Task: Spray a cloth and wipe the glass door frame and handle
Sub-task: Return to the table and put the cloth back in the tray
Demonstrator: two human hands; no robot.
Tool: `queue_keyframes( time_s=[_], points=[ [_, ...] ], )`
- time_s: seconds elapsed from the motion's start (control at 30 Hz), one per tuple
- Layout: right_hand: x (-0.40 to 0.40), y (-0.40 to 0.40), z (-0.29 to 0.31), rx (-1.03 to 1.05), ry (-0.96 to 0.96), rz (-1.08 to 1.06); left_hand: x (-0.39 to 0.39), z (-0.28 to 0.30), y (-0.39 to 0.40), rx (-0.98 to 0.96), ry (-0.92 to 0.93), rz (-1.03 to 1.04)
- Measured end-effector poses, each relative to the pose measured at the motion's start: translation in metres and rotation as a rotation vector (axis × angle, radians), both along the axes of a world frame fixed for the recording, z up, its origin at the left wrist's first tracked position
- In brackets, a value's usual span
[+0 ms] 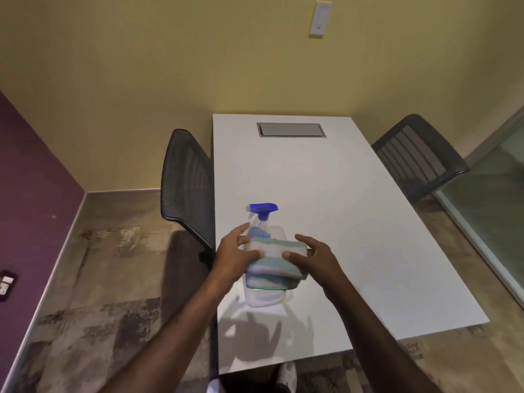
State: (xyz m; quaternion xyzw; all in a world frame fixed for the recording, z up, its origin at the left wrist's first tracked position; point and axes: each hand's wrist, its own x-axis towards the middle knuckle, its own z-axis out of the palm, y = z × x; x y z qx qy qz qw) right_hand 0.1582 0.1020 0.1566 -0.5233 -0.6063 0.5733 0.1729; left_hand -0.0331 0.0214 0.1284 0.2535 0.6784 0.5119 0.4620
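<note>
Yellow walls meet a purple one at the far left corner, over a mottled, worn-looking floor (99, 268). A long white surface (354, 222) with a smooth matte top runs from the near edge to the far wall; a grey rectangular hatch (291, 129) is set near its far end. Most of its right and far areas lie bare, with open room around the bottle. A dark mesh-backed chair (185, 188) stands tight against the left edge, and a slatted dark chair (416, 157) sits at the far right corner. A glass panel (493, 199) in a pale frame runs along the right.

Near the surface's left edge stands a translucent spray bottle (262, 222) with a blue trigger head. A folded cloth (273, 262), fluffy, striped in teal and white, is held in front of it. The left hand (235, 256) pinches the cloth's left end, and the right hand (314, 259) grips its right end, thumb on top.
</note>
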Motion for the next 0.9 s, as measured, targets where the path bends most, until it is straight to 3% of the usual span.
queue_keyframes(
  time_s=[0.17,0.3,0.47,0.57,0.9],
  points=[
    [-0.01,0.016,-0.035,0.198,-0.369,0.024,0.031,-0.036,0.006,0.009,0.25,0.107],
    [-0.011,0.023,-0.06,0.291,-0.428,0.022,0.047,-0.06,0.015,-0.103,0.329,0.202],
    [-0.007,0.039,-0.088,0.236,-0.436,0.048,0.048,-0.083,0.025,-0.266,0.333,0.212],
    [-0.006,0.049,-0.099,0.167,-0.492,0.083,0.046,-0.086,0.028,-0.379,0.508,0.184],
    [-0.018,0.068,-0.133,0.294,-0.751,0.293,0.042,-0.131,0.05,-0.458,0.583,0.22]
  ],
)
